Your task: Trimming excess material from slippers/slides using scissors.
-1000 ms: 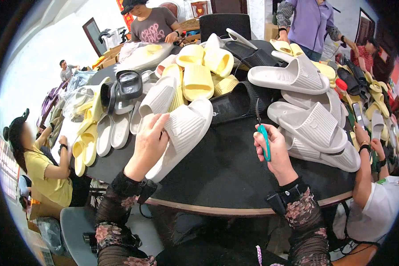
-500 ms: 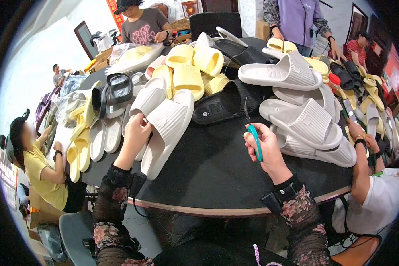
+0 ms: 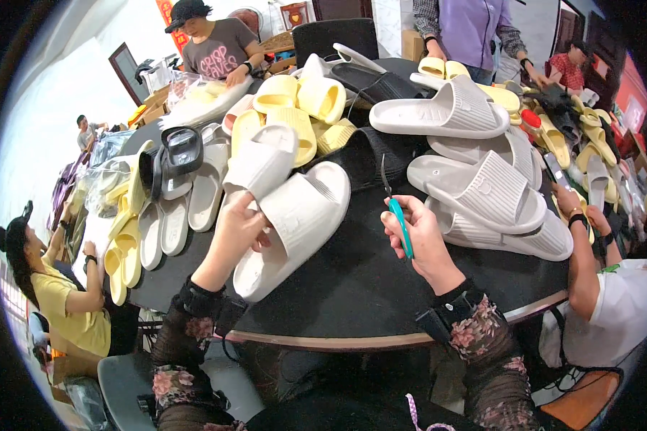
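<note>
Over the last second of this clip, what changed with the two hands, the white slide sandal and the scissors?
Little changed. The left hand keeps its hold on the white slide sandal, now curled a bit further round its edge; the sandal has hardly moved on the black table. The right hand still holds the teal-handled scissors, blades up. The sandal piles stayed put.

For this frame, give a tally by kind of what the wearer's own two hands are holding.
white slipper, in the left hand: 1
teal-handled scissors, in the right hand: 1
Total: 2
</note>
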Demonstrator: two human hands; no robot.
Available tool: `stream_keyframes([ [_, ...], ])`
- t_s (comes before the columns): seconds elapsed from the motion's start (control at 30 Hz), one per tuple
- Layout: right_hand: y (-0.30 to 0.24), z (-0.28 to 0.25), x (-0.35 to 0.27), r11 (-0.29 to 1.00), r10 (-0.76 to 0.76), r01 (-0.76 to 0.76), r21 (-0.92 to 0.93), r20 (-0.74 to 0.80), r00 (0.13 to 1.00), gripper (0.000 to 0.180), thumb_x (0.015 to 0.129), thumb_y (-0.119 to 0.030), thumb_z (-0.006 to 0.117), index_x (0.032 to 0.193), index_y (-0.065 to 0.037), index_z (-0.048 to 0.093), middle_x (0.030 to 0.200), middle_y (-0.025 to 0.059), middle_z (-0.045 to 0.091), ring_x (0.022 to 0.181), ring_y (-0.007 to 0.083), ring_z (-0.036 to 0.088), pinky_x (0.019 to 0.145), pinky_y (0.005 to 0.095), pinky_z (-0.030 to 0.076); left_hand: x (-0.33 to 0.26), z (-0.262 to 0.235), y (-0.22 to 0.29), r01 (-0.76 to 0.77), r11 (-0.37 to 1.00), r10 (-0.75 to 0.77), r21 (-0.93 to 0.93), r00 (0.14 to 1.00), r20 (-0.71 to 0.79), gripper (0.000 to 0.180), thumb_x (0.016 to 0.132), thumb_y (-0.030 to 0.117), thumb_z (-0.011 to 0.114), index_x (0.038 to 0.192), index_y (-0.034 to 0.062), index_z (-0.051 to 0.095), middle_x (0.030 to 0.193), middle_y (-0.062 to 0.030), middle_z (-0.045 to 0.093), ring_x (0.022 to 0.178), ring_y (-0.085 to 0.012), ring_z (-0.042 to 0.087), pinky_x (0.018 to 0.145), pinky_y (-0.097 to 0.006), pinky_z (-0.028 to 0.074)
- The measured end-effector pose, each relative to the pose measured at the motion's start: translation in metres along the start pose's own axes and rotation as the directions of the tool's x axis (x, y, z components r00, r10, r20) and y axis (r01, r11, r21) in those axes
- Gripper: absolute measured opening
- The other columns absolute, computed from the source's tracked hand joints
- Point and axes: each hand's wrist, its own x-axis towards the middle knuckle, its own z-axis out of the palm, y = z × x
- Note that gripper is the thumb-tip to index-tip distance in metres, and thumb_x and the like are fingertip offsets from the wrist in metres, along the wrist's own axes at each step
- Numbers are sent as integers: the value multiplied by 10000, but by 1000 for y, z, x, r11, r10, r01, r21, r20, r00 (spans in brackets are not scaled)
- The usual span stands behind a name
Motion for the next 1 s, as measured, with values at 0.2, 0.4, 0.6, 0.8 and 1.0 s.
stream_keyframes([
  [0.2,3,-5,2,1000,-13,14,25,-11,1000,368,836,-175,652,1112,15,498,714,7,523,493,23,472,372,165,366,-16,39,3,65,996,-81,66,954,288,469,841,6,497,1307,17,445,693,-59,637,550,-104,617,464,-208,472],
  [0.4,7,-4,6,1000,-16,16,4,-17,1000,346,832,-129,636,1116,13,498,711,-1,522,499,26,456,372,174,362,-22,56,-10,133,990,-93,-52,875,475,510,867,-12,459,1365,-5,345,885,-87,646,708,-122,631,569,-241,507],
  [0.6,2,-4,3,999,-23,23,-26,-23,999,360,827,-132,640,1122,15,496,723,1,534,502,25,456,385,171,364,-24,62,5,422,750,-138,-509,853,503,520,872,55,441,1352,-89,299,922,-113,608,776,-170,608,647,-280,515],
  [0.8,1,-2,2,998,-56,56,-19,-22,998,360,830,-136,637,1127,12,498,719,7,534,507,26,466,390,170,366,-38,67,11,155,905,-17,-397,944,330,498,902,115,506,1332,-74,341,949,-96,607,793,-119,576,656,-244,478],
  [1.0,-3,-3,0,997,-72,72,17,15,997,351,834,-130,629,1135,0,502,717,13,534,511,32,469,400,170,368,-39,64,30,-101,939,159,-328,975,154,488,873,-12,522,1317,-77,330,1025,-123,614,895,-107,576,768,-223,457],
])
